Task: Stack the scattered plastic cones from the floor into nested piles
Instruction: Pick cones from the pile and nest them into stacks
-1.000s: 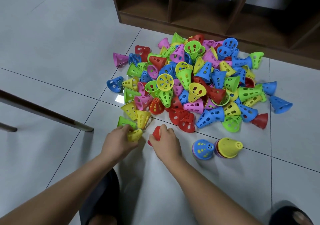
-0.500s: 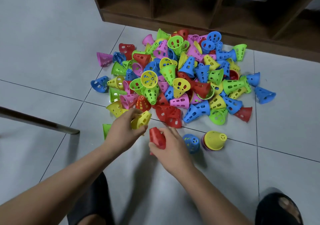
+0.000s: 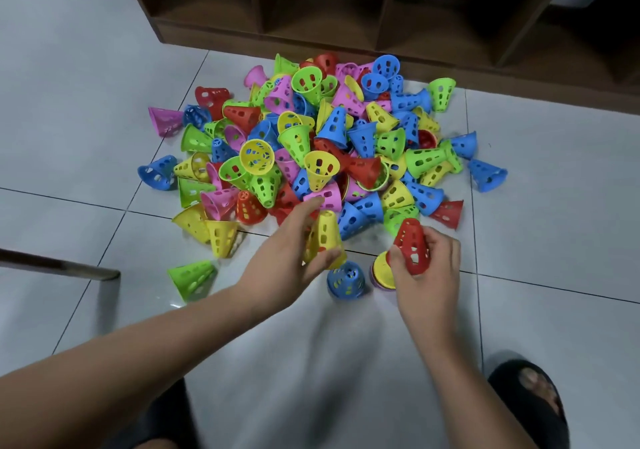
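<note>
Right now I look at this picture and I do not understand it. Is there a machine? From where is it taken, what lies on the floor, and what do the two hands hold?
There is no machine here. A person works with bare hands, and the camera sits on their head, looking forward and down, so you see their own arms and, at the lower right, a foot in a dark slipper. The left hand holds a yellow cone. The right hand holds a red cone just above a small nested stack with a yellow cone on top. Beside that stack stands a single blue cone. Behind them, on the grey tiled floor, lies a big loose heap of plastic cones in red, blue, green, yellow and pink, all with holes. A dark wooden shelf stands behind the heap.
</note>
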